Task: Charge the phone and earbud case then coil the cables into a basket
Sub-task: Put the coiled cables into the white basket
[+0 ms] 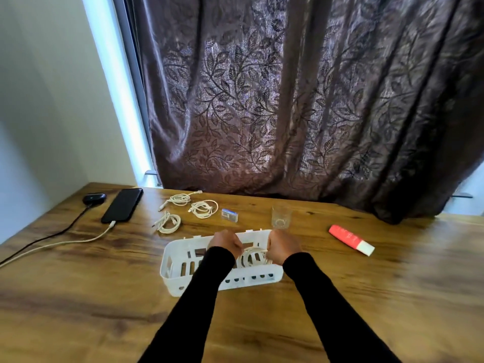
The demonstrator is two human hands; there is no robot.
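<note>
Sleeves of black cloth run up from 6 o'clock, and your two hands meet over the white basket (172, 260) near the middle of the wooden table (340, 297). Your left hand (225, 242) and right hand (284, 244) each have their fingers curled round a side of the coiled white cable (252, 255), holding it just above the basket's inside, toward its right half. Whether the coil touches the basket floor, you cannot tell.

Out toward 3 o'clock lies a red tube with a white cap (351, 240), well apart from the basket. Just beyond your right hand, at 12 o'clock, stands a clear glass (281, 216), with a small box (229, 214) to its left. Farther toward 11 o'clock, three more coiled white cables (204, 208) lie close together on the wood.

At 10 o'clock the phone (123, 205) lies flat with a white charging cable (65, 243) plugged into its near end. Beside it, farthest left, sits the dark earbud case (94, 198), a black cable (52, 234) running from it toward 9 o'clock. A leaf-patterned curtain (301, 100) hangs behind.
</note>
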